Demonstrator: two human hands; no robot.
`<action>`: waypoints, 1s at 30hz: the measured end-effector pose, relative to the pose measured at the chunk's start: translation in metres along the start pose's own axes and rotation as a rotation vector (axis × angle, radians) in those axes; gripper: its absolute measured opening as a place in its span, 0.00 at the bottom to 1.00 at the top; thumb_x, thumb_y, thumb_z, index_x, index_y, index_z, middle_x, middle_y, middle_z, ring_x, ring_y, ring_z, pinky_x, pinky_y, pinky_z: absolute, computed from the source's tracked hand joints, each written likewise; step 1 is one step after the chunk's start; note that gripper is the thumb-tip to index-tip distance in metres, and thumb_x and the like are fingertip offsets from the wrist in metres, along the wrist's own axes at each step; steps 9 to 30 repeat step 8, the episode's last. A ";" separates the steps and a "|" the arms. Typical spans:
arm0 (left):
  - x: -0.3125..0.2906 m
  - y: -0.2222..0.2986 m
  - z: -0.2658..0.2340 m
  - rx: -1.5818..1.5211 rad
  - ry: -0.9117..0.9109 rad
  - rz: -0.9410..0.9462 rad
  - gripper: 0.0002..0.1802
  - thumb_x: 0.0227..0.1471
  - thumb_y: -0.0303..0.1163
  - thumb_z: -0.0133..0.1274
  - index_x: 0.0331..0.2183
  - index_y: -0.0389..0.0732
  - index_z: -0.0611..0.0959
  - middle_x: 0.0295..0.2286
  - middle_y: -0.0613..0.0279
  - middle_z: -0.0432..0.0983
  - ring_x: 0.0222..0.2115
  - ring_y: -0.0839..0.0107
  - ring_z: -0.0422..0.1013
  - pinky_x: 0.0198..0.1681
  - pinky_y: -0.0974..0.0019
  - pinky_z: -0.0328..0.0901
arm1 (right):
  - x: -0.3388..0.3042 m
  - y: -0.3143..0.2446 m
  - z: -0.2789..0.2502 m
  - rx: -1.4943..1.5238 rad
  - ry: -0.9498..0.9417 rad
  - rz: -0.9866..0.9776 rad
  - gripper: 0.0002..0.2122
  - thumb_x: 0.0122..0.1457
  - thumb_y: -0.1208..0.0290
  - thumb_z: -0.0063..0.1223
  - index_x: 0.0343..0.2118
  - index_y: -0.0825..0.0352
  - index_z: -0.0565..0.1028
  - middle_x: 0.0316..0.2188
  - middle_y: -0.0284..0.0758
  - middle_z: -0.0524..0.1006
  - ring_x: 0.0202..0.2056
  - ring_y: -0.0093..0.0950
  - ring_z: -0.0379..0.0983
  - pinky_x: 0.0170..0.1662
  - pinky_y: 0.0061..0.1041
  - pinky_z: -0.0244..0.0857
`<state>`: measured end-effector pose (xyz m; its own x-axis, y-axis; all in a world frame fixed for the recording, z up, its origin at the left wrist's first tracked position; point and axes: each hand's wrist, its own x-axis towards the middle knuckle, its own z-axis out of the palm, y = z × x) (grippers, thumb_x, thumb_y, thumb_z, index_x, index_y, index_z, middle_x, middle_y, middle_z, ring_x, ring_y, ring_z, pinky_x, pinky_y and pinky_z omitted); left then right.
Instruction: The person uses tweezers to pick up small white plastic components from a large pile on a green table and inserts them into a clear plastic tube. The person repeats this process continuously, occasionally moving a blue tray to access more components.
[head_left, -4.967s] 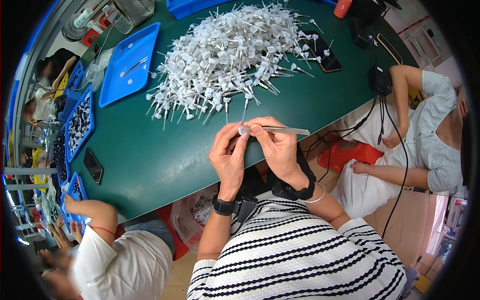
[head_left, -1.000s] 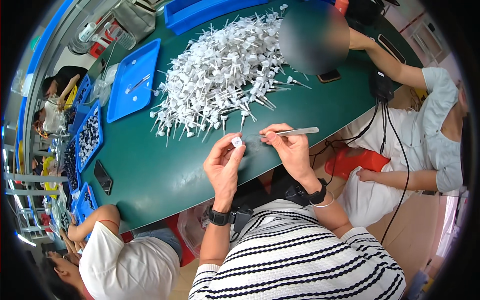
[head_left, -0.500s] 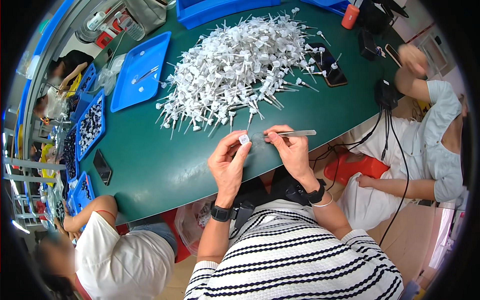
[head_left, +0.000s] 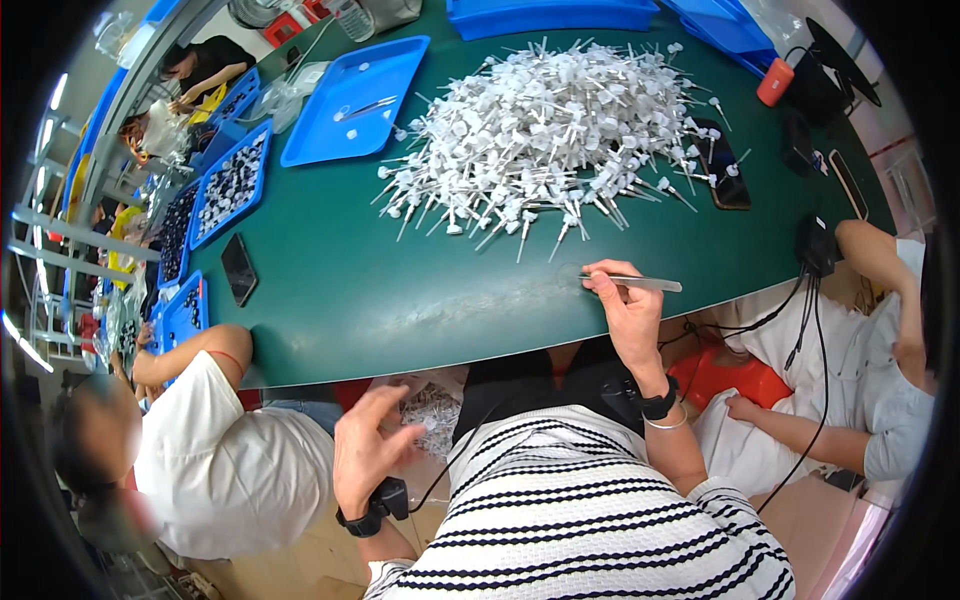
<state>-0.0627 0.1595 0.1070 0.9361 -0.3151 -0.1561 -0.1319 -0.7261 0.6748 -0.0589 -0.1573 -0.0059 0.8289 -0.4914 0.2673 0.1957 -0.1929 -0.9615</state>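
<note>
Head view: tweezers (head_left: 640, 283) pinched in right-hand fingers (head_left: 603, 285).

Our right hand (head_left: 625, 305): raised at near edge of worktop, thumb & forefinger pinched shut on slim metal tweezers (head_left: 640, 283), shaft lying roughly level, pointing right. Wrist straight, black band + thin bracelet on it; forearm runs down to striped sleeve. Our left hand (head_left: 365, 450): dropped below worktop edge, near our lap, palm facing up-right, fingers spread & loosely curled, holding nothing we can see. Black strap on left wrist. Hands well apart.
</note>
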 end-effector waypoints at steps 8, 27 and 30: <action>0.148 0.008 0.034 0.161 0.348 0.602 0.12 0.46 0.21 0.57 0.37 0.37 0.81 0.31 0.53 0.76 0.26 0.65 0.73 0.32 0.63 0.68 | 0.000 -0.001 -0.002 0.030 -0.024 0.005 0.07 0.60 0.72 0.53 0.36 0.70 0.77 0.28 0.34 0.79 0.31 0.22 0.77 0.35 0.17 0.69; 0.148 0.008 0.034 0.161 0.348 0.602 0.12 0.46 0.21 0.57 0.37 0.37 0.81 0.31 0.53 0.76 0.26 0.65 0.73 0.32 0.63 0.68 | 0.000 -0.001 -0.002 0.030 -0.024 0.005 0.07 0.60 0.72 0.53 0.36 0.70 0.77 0.28 0.34 0.79 0.31 0.22 0.77 0.35 0.17 0.69; 0.148 0.008 0.034 0.161 0.348 0.602 0.12 0.46 0.21 0.57 0.37 0.37 0.81 0.31 0.53 0.76 0.26 0.65 0.73 0.32 0.63 0.68 | 0.000 -0.001 -0.002 0.030 -0.024 0.005 0.07 0.60 0.72 0.53 0.36 0.70 0.77 0.28 0.34 0.79 0.31 0.22 0.77 0.35 0.17 0.69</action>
